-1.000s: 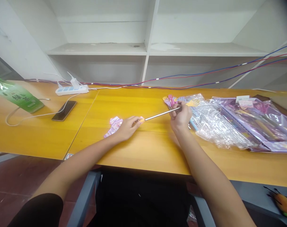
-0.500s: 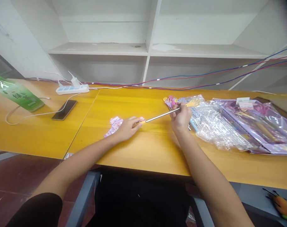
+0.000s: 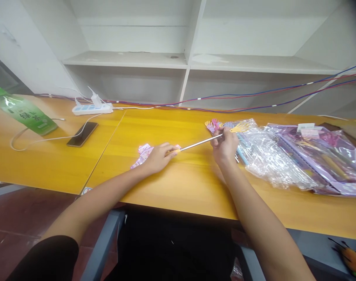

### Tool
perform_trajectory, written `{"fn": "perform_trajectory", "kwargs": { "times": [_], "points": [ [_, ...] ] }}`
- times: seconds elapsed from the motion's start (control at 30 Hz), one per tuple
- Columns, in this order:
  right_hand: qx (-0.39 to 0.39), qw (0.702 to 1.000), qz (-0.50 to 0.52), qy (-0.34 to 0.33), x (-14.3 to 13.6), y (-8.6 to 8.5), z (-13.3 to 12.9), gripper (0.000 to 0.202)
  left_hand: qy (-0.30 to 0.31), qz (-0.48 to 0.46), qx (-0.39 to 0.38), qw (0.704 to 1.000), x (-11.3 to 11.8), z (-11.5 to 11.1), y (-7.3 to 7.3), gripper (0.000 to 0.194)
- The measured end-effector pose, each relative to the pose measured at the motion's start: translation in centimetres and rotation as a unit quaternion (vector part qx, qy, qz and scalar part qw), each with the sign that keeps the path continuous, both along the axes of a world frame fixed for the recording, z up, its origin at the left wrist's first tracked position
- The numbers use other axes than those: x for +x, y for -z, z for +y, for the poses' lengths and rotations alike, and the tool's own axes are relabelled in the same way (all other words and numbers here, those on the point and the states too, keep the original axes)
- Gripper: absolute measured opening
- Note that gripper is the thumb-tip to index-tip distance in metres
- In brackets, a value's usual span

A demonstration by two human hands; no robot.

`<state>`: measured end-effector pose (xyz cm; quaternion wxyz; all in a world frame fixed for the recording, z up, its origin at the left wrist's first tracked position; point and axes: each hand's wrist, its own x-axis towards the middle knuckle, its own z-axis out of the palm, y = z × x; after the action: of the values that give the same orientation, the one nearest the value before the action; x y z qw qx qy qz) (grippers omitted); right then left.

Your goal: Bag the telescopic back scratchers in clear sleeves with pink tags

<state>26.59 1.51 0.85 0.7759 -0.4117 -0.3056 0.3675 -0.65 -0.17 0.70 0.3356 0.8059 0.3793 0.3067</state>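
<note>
Holding one back scratcher [image 3: 199, 143] at both ends

Grips the yellow handle [image 3: 176, 151] in the curled left hand [image 3: 160, 158]; pinches the metal shaft [image 3: 192, 146] narrowly in the right hand [image 3: 225, 147], just behind the yellow claw head [image 3: 240, 127].

Counts one green tea bottle [image 3: 29, 116], one phone [image 3: 84, 137] and one power strip [image 3: 88, 111] on the desk [image 3: 183, 183], plus one purple box [image 3: 352, 189] at the far right. Cannot count the bunched scratchers [image 3: 215, 123] beside the right hand, the pink printed cards [image 3: 143, 156] partly hidden by the left hand, or the overlapping clear plastic sleeves [image 3: 268, 162].

Spans the space between left hand and right hand with the back scratcher, slanting slightly away from the body toward the right.
</note>
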Motion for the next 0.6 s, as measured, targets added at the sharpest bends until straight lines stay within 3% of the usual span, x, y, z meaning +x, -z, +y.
{"fn": "perform_trajectory", "kwargs": {
  "times": [0.6],
  "points": [
    [0.022,0.998,-0.033,-0.050,-0.74,-0.36,-0.54,0.042,-0.020,-0.016,0.014,1.000,0.12,0.01,0.12,0.030]
  ]
}}
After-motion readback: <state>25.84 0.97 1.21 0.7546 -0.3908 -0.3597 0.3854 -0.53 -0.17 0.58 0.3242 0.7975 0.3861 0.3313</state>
